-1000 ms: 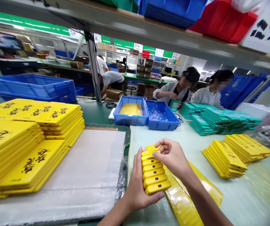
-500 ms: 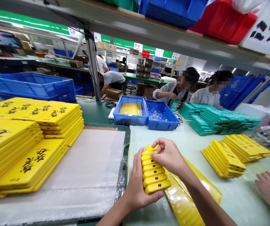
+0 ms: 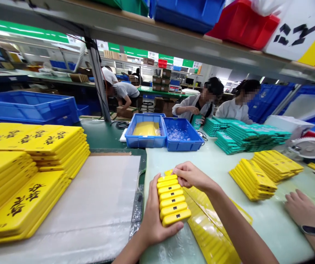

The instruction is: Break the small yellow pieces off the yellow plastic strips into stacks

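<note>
My left hand [image 3: 153,216] is wrapped around a stack of flat yellow power banks [image 3: 174,201], holding it above the table with the end faces toward me. Small dark ports show in several of these ends. At the far end of the stack my right hand [image 3: 192,176] has its fingers curled in a pinch against the yellow edges. Whatever lies between those fingertips is too small or hidden to make out. Below the hands, yellow sheets in glossy clear film [image 3: 209,227] lie on the table, partly covered by my right forearm.
Yellow stacks [image 3: 33,205] with black lettering fill the left side. Two blue bins [image 3: 183,145] stand ahead, with green stacks [image 3: 251,134] and more yellow stacks [image 3: 252,179] to the right. Another person's hand [image 3: 301,207] with a wristband rests at right. A shelf [image 3: 146,27] crosses overhead.
The camera view has shifted, moving most of the scene left. My right fingers have slid off the upper faces toward the stack's far right edge. My left hand keeps its hold.
</note>
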`<state>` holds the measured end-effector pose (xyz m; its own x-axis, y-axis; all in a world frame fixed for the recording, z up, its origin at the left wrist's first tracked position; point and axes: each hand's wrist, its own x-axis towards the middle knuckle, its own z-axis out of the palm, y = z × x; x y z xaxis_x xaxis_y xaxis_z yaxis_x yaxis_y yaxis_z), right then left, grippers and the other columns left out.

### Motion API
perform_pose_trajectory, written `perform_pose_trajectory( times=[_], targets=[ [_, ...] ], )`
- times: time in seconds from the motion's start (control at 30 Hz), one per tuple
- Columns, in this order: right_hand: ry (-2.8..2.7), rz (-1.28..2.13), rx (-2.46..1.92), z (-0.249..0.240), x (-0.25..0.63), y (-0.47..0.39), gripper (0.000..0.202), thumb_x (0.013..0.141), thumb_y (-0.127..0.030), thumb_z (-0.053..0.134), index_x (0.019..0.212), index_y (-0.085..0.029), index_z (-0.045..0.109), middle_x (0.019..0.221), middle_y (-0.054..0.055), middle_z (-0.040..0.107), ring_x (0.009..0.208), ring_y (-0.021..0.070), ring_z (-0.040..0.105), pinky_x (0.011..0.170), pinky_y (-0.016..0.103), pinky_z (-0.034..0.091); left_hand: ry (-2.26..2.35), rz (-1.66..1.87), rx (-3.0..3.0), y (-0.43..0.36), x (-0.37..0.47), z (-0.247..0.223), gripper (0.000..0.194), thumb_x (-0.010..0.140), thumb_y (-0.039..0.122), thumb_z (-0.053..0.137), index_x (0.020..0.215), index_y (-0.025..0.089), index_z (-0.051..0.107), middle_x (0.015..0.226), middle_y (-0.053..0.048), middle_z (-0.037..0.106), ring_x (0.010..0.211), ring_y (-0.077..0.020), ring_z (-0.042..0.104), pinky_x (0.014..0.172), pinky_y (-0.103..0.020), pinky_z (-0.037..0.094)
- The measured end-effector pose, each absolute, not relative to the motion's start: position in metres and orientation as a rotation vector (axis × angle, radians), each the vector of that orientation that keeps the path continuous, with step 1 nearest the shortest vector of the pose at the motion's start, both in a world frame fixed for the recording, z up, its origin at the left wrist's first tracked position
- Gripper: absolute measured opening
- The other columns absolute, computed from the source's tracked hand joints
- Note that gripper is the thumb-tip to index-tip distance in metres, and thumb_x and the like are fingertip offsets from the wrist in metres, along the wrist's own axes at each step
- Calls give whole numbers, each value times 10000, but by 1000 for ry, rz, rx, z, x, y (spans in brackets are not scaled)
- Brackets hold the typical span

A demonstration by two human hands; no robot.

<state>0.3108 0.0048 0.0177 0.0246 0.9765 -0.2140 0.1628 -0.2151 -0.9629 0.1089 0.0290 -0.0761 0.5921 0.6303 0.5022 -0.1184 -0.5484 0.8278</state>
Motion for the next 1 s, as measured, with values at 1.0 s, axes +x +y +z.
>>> perform_pose_trajectory(
  times=[1.0],
  targets=[
    [-898, 206, -2400, -84, 358, -107, 88, 790, -222, 750, 843, -165, 791, 980, 101, 765, 907, 252, 694, 823, 312, 470, 556, 1087, 2061, 35, 106, -74, 1199, 759, 785, 716, 1677, 251, 160, 1635, -184, 391, 1408, -452, 521, 1178, -664, 434]
  ],
)
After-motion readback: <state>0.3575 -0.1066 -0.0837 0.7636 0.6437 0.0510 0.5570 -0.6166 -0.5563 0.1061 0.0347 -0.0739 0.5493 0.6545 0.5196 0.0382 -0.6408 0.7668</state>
